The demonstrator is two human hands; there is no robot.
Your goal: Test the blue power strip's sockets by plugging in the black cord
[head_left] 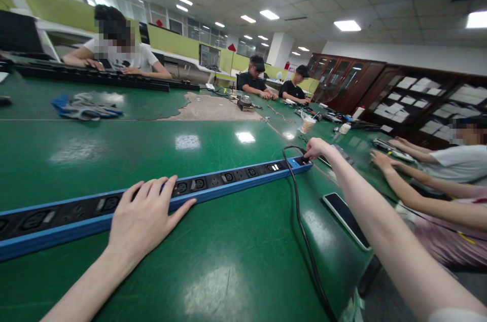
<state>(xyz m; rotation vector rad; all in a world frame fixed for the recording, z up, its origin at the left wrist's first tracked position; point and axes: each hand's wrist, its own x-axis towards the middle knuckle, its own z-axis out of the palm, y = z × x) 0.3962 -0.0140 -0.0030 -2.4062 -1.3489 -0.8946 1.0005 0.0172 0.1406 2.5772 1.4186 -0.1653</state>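
A long blue power strip (228,177) with a black face and a row of sockets lies slantwise across the green table. My left hand (146,210) spans it left of the middle, fingers over the top and far side, thumb along the near side. At the strip's far right end, my right hand (316,148) pinches the plug of a black power cord (299,205). The fingers largely hide this plug, and I cannot tell how deep it sits. From there the cord loops back over the strip and runs down toward the front edge.
A phone (346,220) lies right of the cord, under my right forearm. Blue-and-grey gloves (89,106) rest at the back left, before a long black strip (91,74). Farther back stands a plastic cup (307,123). Several people sit around the table (228,241).
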